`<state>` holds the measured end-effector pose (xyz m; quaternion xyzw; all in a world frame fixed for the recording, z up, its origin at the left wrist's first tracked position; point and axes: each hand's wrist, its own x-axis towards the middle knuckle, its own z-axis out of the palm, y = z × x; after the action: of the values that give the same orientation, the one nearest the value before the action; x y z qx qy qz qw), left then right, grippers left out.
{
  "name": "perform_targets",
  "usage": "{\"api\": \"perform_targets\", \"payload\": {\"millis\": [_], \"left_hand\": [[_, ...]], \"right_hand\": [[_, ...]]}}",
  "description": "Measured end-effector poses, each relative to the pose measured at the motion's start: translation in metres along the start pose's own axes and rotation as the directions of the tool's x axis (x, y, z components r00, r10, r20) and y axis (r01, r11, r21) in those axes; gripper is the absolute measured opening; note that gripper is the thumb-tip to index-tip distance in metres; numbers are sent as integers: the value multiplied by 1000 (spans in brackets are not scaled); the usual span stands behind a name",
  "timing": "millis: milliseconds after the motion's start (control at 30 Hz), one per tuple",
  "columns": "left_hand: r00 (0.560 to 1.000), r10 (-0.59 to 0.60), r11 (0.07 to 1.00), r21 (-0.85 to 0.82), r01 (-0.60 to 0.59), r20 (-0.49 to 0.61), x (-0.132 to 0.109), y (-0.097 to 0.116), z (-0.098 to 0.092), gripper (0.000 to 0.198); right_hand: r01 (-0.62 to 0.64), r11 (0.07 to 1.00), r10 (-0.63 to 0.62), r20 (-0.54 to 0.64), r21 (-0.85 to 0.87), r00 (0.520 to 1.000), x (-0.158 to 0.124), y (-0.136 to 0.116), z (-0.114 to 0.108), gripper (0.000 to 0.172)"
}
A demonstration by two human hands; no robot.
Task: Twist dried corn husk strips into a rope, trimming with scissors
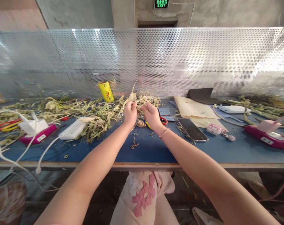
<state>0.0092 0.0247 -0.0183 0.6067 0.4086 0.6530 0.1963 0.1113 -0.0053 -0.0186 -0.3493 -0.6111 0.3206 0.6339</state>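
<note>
"One bit of dried plant [139, 108] between the hands, is it?"

"Yes. The left hand [130, 113] is closed, thumb against curled fingers, and the right hand [151, 113] pinches from the other side, its fingers drawn in too. Both seem to grip the piece, though the fingers cover most of it."

"What lies closest?"

"A ribbed brown ball [140, 123], just nearer the person than the hands, on the blue tabletop [153, 153]. A heap of dried stalks and leaves [97, 120] spreads left of the left hand, and looped red handles [164, 120] show just beside the right wrist."

"Any writing?"

"Ahead and left of the left hand, a yellow tube [105, 92] leans a little; its red and dark lettering is too small to read. Far past the hands, above the perforated metal screen [153, 50], a green sign [161, 3] reads 安全出口 and EXIT."

"And farther out?"

"Right of the right hand, a dark-screened phone [193, 129], then a pink case [214, 129], with tan paper [191, 107] ahead of them. One magenta power strip [279, 144] sits well out right; another [49, 131] lies well left of the left hand, past a white box [73, 128]."
</note>
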Motion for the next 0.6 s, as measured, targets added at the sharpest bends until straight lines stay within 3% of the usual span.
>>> {"api": "perform_targets", "payload": {"millis": [100, 233, 400, 600], "left_hand": [[999, -25, 999, -30, 26, 45, -2, 3, -4, 28], [978, -81, 981, -157, 112, 191, -4, 7, -9, 28], [959, -175, 911, -332, 244, 224, -2, 13, -9, 20], [924, -262, 771, -515, 375, 279, 0, 21, -13, 13]], "right_hand": [[53, 990, -57, -22, -131, 998, -4, -4, -4, 22], [80, 955, -90, -19, -286, 996, -6, -5, -13, 21], [-13, 974, 35, 94, -225, 995, -5, -2, -16, 19], [-5, 983, 29, 127, -184, 992, -1, 5, -16, 15]]}}
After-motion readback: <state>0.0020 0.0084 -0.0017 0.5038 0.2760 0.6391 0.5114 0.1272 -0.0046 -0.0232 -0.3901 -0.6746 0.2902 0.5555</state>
